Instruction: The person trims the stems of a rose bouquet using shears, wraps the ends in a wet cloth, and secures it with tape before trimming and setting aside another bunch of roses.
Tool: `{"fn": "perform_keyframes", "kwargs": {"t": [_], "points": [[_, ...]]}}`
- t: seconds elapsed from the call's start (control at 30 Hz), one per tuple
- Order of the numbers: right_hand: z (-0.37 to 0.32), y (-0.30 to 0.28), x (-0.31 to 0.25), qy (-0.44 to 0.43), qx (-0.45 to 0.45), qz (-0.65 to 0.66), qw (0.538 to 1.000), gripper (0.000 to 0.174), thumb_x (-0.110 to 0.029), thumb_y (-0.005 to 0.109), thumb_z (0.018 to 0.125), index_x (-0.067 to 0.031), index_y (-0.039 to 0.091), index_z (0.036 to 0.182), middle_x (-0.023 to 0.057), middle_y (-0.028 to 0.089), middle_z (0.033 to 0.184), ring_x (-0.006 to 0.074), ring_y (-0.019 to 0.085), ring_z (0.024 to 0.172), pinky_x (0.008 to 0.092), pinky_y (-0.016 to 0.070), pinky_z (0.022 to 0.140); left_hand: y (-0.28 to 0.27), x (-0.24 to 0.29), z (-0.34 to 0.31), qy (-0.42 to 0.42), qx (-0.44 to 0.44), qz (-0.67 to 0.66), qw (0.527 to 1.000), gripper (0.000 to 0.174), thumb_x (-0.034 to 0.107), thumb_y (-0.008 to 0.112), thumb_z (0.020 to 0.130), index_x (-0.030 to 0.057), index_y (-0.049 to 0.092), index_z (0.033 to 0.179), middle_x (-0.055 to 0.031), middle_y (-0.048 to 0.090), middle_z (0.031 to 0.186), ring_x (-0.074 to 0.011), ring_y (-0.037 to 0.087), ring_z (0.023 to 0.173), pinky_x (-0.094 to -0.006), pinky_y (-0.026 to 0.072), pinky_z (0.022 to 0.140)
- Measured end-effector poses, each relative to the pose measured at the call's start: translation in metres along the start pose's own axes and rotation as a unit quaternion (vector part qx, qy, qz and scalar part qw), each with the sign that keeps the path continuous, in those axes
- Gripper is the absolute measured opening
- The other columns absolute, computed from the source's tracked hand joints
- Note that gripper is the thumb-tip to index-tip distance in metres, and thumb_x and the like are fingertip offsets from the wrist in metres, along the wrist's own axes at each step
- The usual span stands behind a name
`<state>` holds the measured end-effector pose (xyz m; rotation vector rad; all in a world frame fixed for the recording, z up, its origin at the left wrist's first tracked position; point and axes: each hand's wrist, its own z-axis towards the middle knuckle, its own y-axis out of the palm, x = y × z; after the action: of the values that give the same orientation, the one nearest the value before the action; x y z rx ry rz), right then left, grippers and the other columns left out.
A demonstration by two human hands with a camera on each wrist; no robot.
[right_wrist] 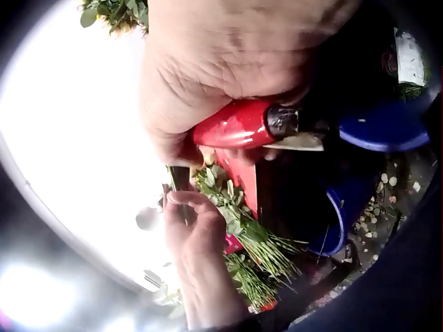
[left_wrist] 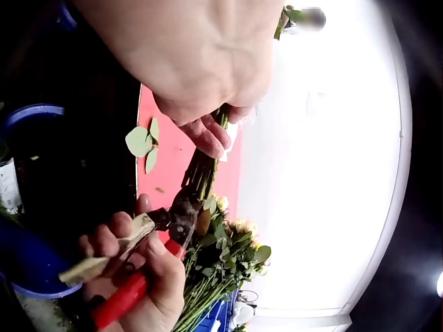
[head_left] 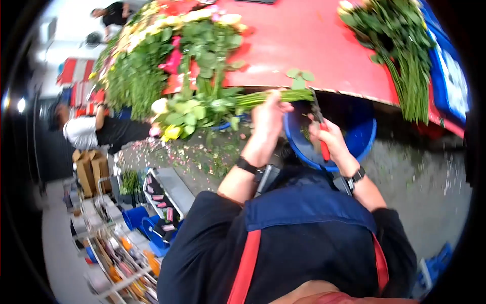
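In the head view my left hand (head_left: pixel 268 117) grips a bundle of green stems (head_left: pixel 298 95), its rose and leaf heads (head_left: pixel 185 116) hanging off to the left. My right hand (head_left: pixel 331 139) holds red-handled pruning shears (head_left: pixel 324 133), their blades up at the cut ends of the stems. In the left wrist view the dark blades (left_wrist: pixel 184 213) lie against the stem ends (left_wrist: pixel 202 173), and the right hand's fingers curl round the handles. Below both hands stands a blue bucket (head_left: pixel 367 139).
Flower bunches lie on the red table (head_left: pixel 304 40) at left, with another bunch (head_left: pixel 405 55) at right beside a blue crate (head_left: pixel 453 76). Petals litter the floor (head_left: pixel 202 157). Two people stand at the left; shelving (head_left: pixel 111 243) is at lower left.
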<state>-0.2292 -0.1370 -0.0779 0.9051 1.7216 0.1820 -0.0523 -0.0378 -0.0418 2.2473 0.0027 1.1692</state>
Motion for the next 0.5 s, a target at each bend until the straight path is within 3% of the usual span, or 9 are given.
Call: {"fn": "perform_keyframes", "kwargs": {"t": [0.07, 0.17, 0.37, 0.47, 0.5], "points": [[-0.002, 0.0, -0.002, -0.002, -0.048, 0.008, 0.999, 0.063, -0.014, 0.065, 0.081, 0.0004, 0.041, 0.137, 0.0064, 0.06, 0.104, 0.0157, 0.06, 0.096, 0.0287, 0.0457, 0.088, -0.007, 0.013, 0.0, -0.009, -0.019, -0.021, 1.0, 0.026, 0.018, 0.063, 0.09, -0.0006, 0.062, 0.107, -0.0088, 0.065, 0.091, -0.0182, 0.06, 0.071, -0.034, 0.0516, 0.066], [-0.001, 0.008, 0.0, 0.026, -0.053, 0.0, 0.998, 0.066, -0.022, 0.067, 0.078, -0.0004, 0.042, 0.135, 0.0071, 0.059, 0.106, 0.0176, 0.059, 0.1, 0.0308, 0.0431, 0.093, -0.021, 0.028, 0.005, -0.019, -0.007, -0.066, 0.998, 0.015, 0.017, 0.068, 0.087, 0.0072, 0.063, 0.096, -0.004, 0.065, 0.087, -0.0172, 0.058, 0.07, -0.0325, 0.0501, 0.067], [0.019, 0.031, -0.003, 0.015, -0.073, -0.008, 0.997, 0.064, -0.024, 0.068, 0.076, -0.0021, 0.045, 0.131, 0.0047, 0.057, 0.11, 0.0156, 0.054, 0.106, 0.0298, 0.0414, 0.093, -0.023, 0.035, -0.005, -0.023, -0.001, -0.051, 0.998, 0.017, 0.017, 0.065, 0.089, 0.0078, 0.062, 0.102, -0.0037, 0.067, 0.092, -0.0135, 0.058, 0.07, -0.0288, 0.0504, 0.067], [0.023, 0.039, -0.014, 0.016, -0.075, -0.017, 0.997, 0.064, -0.026, 0.069, 0.075, -0.0021, 0.047, 0.129, 0.0037, 0.056, 0.109, 0.0138, 0.053, 0.105, 0.0295, 0.0425, 0.091, -0.033, 0.034, 0.0, -0.018, -0.027, -0.052, 0.998, 0.017, 0.019, 0.064, 0.09, 0.0099, 0.062, 0.104, -0.0033, 0.067, 0.097, -0.013, 0.06, 0.07, -0.0289, 0.0514, 0.066], [0.025, 0.042, -0.008, -0.005, -0.063, 0.011, 0.998, 0.063, -0.022, 0.07, 0.076, -0.0015, 0.047, 0.13, 0.0029, 0.057, 0.106, 0.0123, 0.055, 0.098, 0.028, 0.0442, 0.087, -0.034, 0.035, 0.0, -0.021, -0.023, -0.053, 0.998, 0.017, 0.019, 0.063, 0.09, 0.01, 0.061, 0.104, -0.0033, 0.067, 0.097, -0.013, 0.06, 0.07, -0.029, 0.0515, 0.066]]}}
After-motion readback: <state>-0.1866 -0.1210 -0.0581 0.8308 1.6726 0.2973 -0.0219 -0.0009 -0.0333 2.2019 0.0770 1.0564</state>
